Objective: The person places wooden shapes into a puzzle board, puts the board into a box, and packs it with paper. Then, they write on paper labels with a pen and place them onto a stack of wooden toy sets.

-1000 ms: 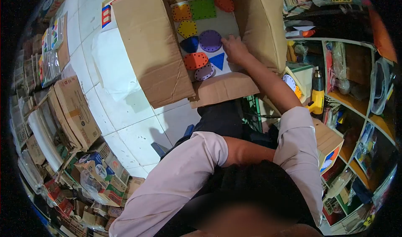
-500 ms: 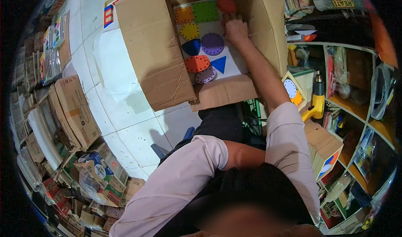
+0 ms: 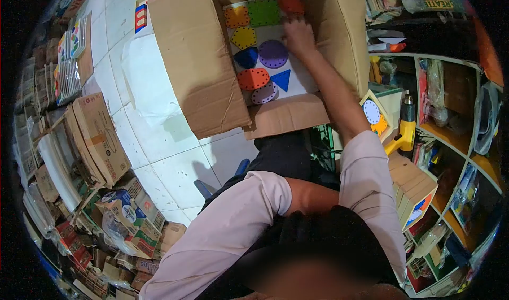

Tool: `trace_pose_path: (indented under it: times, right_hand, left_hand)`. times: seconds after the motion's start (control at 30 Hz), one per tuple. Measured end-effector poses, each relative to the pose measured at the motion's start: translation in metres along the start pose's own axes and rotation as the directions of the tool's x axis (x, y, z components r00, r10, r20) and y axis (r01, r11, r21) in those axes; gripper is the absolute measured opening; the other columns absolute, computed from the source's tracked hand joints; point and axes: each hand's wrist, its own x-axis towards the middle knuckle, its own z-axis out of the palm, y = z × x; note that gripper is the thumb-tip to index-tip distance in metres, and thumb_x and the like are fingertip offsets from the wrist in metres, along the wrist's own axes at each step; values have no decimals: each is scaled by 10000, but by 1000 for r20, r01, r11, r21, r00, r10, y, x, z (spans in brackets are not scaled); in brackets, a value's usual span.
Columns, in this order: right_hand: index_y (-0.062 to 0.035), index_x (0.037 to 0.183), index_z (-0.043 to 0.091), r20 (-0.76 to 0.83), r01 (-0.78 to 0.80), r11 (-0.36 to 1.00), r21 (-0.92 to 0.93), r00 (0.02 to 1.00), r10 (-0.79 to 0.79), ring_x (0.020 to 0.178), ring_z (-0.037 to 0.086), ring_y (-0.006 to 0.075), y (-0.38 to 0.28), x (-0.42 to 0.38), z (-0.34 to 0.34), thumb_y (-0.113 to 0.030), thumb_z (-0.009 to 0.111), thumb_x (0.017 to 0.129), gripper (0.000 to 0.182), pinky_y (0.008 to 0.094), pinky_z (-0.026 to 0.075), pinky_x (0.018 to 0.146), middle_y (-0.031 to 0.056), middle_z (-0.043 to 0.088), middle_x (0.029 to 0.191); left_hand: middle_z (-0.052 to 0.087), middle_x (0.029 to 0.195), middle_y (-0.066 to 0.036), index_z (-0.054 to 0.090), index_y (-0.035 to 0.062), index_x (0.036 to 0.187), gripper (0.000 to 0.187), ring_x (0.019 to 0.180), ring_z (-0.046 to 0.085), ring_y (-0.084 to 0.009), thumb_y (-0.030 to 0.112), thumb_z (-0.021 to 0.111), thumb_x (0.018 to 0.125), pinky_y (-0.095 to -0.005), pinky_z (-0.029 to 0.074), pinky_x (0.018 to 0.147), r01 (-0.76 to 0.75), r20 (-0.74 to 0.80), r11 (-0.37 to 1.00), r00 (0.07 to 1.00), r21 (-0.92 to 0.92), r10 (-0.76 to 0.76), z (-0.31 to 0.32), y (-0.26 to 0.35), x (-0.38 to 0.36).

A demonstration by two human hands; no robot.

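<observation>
Inside an open cardboard box point(image 3: 199, 61), my right hand point(image 3: 299, 35) reaches down with its fingertips at the lower edge of a red round piece point(image 3: 291, 4). Its fingers look slightly apart, with nothing visible between them. Left of it lie a green rectangle point(image 3: 264, 12) and an orange square point(image 3: 236, 16). Below are a yellow pentagon point(image 3: 243, 37), a dark blue piece point(image 3: 246, 58), a purple circle point(image 3: 273, 54), a red-orange oval point(image 3: 253, 79), a blue triangle point(image 3: 281, 80) and a pale purple oval point(image 3: 264, 93). My left hand is hidden; its forearm passes behind my right sleeve.
A yellow-and-black power tool point(image 3: 407, 127) stands at the right beside wooden boards point(image 3: 411, 180) and crowded shelves point(image 3: 450, 135). White sheets point(image 3: 148, 80) lie on the tiled floor left of the box. Stacked cartons point(image 3: 101, 135) and packages line the far left.
The whole view has shifted slightly, so the box appears a little further right. My right hand stays by the red piece, its fingers a little more drawn in.
</observation>
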Motion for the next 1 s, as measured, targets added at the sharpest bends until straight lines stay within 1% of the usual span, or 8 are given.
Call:
trace_pose_path:
  times: [0.07, 0.13, 0.23, 0.3, 0.4, 0.6, 0.77, 1.0]
  right_hand:
    - [-48, 1062, 535, -30, 72, 939, 336, 997, -66, 977, 501, 344, -30, -10, -13, -243, 701, 665, 472, 415, 427, 804, 172, 530, 985]
    - [-32, 1076, 529, 99, 241, 779, 579, 927, -361, 976, 498, 347, -55, -25, -16, -271, 733, 641, 537, 423, 419, 822, 174, 524, 1006]
    - [21, 1065, 517, 159, 358, 770, 529, 849, -504, 978, 497, 342, -83, -45, -21, -248, 757, 596, 591, 424, 446, 776, 189, 532, 980]
    - [62, 1017, 517, 347, 448, 849, 279, 778, -524, 917, 532, 342, -97, -52, -10, -175, 735, 597, 530, 408, 478, 709, 199, 543, 932]
    - [46, 860, 583, 267, 266, 869, 417, 878, -397, 825, 568, 348, -99, -55, 2, -153, 595, 715, 246, 415, 498, 659, 181, 557, 912]
    - [20, 1045, 492, 228, 491, 826, 275, 802, -552, 849, 566, 361, -94, -54, 7, -84, 697, 589, 511, 419, 484, 661, 188, 536, 937]
    - [-105, 1097, 489, 173, 130, 895, 426, 960, -222, 830, 580, 366, -51, -49, -32, -158, 710, 616, 531, 443, 490, 682, 195, 561, 917]
    - [-29, 1118, 406, 223, -215, 945, 249, 962, 160, 826, 587, 386, 4, -54, -16, -189, 738, 609, 628, 453, 504, 694, 238, 528, 947]
  left_hand:
    - [620, 942, -136, 629, 122, 991, 447, 862, 579, -321, 469, 614, 710, -494, 433, 786, 19, 6, 1000, 1000, 10, -19, 0, 3, -1]
    - [621, 940, -137, 630, 122, 990, 446, 862, 580, -321, 469, 614, 710, -493, 434, 786, 37, 6, 999, 999, 16, -37, 2, 3, 1]
    - [621, 939, -138, 630, 121, 988, 446, 860, 580, -321, 468, 614, 710, -491, 435, 785, 62, 3, 998, 998, 14, -62, 5, 3, 2]
    - [621, 937, -139, 631, 120, 987, 445, 860, 580, -322, 468, 614, 710, -490, 436, 785, 77, 2, 997, 997, 24, -77, 10, 3, 1]
    - [621, 936, -140, 631, 120, 986, 444, 858, 581, -322, 467, 614, 710, -488, 437, 784, 97, 0, 995, 995, 32, -97, 15, 1, 2]
    - [622, 932, -142, 633, 118, 983, 443, 856, 582, -322, 466, 615, 709, -485, 439, 783, 126, -8, 992, 992, 26, -125, 18, -9, 5]
    - [622, 929, -143, 634, 117, 980, 442, 854, 582, -322, 466, 615, 709, -482, 441, 781, 142, -7, 989, 990, 27, -142, 15, -21, 12]
    - [623, 925, -146, 635, 115, 976, 441, 851, 583, -322, 464, 615, 709, -478, 444, 780, 170, 13, 985, 985, 24, -170, 5, -34, 12]
